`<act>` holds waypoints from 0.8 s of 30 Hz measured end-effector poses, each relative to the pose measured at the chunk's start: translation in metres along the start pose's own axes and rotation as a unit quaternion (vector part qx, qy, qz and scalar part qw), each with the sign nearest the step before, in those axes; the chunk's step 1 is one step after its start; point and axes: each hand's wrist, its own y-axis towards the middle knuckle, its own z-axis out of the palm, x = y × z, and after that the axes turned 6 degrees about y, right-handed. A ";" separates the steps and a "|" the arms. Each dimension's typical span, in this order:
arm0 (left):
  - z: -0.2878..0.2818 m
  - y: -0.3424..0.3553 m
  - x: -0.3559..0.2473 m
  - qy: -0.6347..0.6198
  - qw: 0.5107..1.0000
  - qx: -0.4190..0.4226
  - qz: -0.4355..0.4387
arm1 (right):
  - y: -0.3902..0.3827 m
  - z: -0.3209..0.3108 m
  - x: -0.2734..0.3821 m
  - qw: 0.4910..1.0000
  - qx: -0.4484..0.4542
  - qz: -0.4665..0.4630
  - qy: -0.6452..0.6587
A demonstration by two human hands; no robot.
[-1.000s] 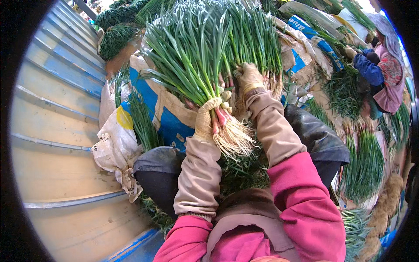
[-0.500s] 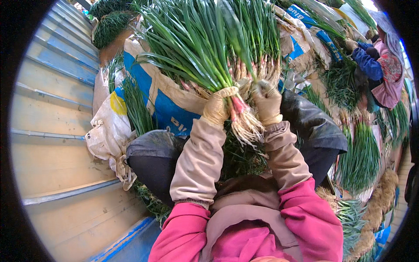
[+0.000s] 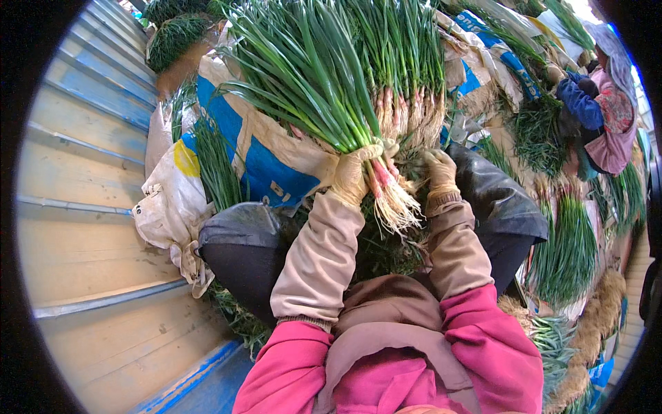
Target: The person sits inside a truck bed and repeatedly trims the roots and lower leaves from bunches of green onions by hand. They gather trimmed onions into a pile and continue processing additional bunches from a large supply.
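Note:
My gloved left hand (image 3: 352, 176) is closed round a bunch of green onions (image 3: 317, 103), just above its pink bulbs and pale hanging roots. Its long leaves fan up and to the left. My gloved right hand (image 3: 439, 172) is just right of the roots, fingers curled at some dull, wispy scraps; what it holds, if anything, I cannot make out. Beyond both hands more green onions (image 3: 414, 69) stand packed, root ends toward me, beside a blue and tan sack (image 3: 258, 176). My dark-covered knees lie on either side.
A ridged metal wall (image 3: 89, 228) fills the left, with white sacks (image 3: 162, 214) beside it. At right a co-worker (image 3: 607, 124) in pink and blue sits among piled onions. More bundles (image 3: 565, 248) lie at lower right, and heaps (image 3: 176, 41) at back left.
My right hand has come back from the packed onions toward me and now sits right of the held bunch's roots. My left hand, still gripping, has moved slightly up and rightward.

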 end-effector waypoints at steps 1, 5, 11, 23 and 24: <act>0.010 -0.003 0.002 -0.048 0.998 -0.032 -0.010 | -0.019 0.029 0.031 0.992 0.057 0.047 0.103; 0.004 -0.001 0.010 0.072 0.994 -0.080 -0.015 | -0.018 0.095 0.049 0.978 0.195 -0.071 -0.030; 0.003 -0.014 -0.006 0.065 0.995 -0.058 -0.045 | -0.038 0.113 0.052 0.984 0.093 0.045 0.147; 0.038 -0.047 -0.052 -0.187 0.975 0.117 0.006 | 0.009 0.033 -0.025 0.985 0.158 0.042 -0.060; 0.038 -0.052 -0.070 -0.167 0.978 0.123 0.008 | 0.004 0.017 -0.036 0.907 0.234 -0.009 -0.351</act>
